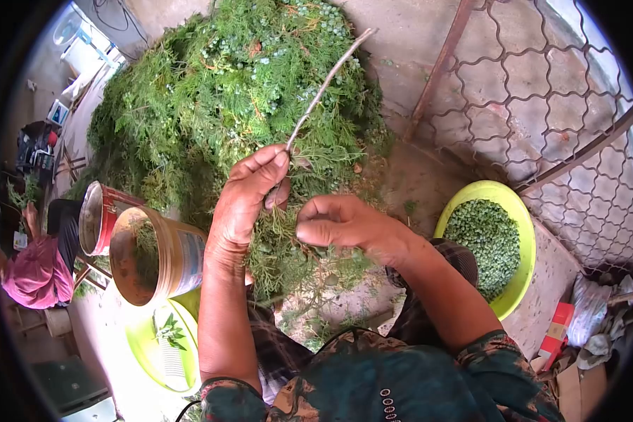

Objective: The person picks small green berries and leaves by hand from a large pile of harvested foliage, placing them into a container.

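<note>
My left hand [250,186] is closed, pinching a leafy evergreen branch between thumb and fingers. The bare woody stem of the branch [323,88] points up and to the right, and its green sprigs [267,235] hang below the hand. Just to the right is my right hand [348,224], its fingers curled and pressed together beside the sprigs. What it holds, if anything, is hidden. Beyond both hands rises a large heap of green cuttings [218,91] with pale bluish berries among the leaves.
On the right stands a yellow-green basin [527,246] holding small green berries [482,243]. A metal mesh panel [541,105] leans behind it. To the left are a tan bucket [165,271], a red bucket [105,218] and a bright green basin [137,341]. Another person [39,271] sits farther left.
</note>
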### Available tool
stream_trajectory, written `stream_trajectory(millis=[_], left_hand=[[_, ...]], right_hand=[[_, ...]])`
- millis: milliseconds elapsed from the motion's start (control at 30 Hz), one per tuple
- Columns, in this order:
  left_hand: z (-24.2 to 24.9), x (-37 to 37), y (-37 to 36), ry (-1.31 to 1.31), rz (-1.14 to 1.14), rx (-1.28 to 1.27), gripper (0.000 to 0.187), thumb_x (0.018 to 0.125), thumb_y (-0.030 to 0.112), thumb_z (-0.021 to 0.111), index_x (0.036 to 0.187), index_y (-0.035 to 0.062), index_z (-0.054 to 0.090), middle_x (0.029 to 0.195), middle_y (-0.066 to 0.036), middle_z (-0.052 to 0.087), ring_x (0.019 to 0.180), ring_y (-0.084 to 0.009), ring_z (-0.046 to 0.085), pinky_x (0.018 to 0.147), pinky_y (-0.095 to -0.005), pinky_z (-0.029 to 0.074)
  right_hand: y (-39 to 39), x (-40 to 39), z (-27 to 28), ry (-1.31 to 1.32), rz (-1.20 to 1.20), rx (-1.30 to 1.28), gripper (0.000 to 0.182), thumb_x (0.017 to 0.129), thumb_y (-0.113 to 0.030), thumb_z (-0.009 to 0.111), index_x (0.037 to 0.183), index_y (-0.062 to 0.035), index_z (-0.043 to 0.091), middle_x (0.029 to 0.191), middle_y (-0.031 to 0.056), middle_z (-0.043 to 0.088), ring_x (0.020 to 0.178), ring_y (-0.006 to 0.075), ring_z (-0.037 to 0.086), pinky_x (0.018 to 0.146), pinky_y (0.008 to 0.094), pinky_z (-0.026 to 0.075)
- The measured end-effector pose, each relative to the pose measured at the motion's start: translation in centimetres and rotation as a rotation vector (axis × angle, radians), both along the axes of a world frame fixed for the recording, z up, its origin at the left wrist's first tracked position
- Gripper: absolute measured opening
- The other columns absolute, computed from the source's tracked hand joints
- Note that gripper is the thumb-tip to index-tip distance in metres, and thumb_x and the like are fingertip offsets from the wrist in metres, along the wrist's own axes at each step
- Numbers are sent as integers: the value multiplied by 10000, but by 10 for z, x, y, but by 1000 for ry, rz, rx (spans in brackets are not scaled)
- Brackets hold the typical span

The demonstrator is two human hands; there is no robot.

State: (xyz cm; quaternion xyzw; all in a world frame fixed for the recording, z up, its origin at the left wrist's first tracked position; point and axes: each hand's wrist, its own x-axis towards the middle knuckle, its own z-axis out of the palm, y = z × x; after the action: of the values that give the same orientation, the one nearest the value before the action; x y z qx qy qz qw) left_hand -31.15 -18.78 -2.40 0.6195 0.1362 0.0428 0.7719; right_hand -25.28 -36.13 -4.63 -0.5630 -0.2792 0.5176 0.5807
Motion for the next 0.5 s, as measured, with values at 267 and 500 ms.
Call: stream_trajectory(millis=[267, 500], left_hand=[[-2, 6, 4, 45, 69, 74, 199, 905, 243, 534, 911, 51, 586, 569, 57, 407, 522, -53, 321, 504, -204, 241], [-5, 4, 16, 78, 276, -1, 184, 918, 230, 502, 907, 62, 575, 548, 59, 384, 486, -50, 311, 475, -202, 253]], right_hand=[[8, -5, -6, -267, -164, 162, 178, 860, -140, 622, 933, 0, 540, 741, -34, 532, 678, 28, 463, 580, 207, 380], [8, 8, -4, -28, -612, 255, 89, 831, -41, 550, 916, -30, 526, 699, 3, 548, 587, 58, 477, 452, 234, 375]])
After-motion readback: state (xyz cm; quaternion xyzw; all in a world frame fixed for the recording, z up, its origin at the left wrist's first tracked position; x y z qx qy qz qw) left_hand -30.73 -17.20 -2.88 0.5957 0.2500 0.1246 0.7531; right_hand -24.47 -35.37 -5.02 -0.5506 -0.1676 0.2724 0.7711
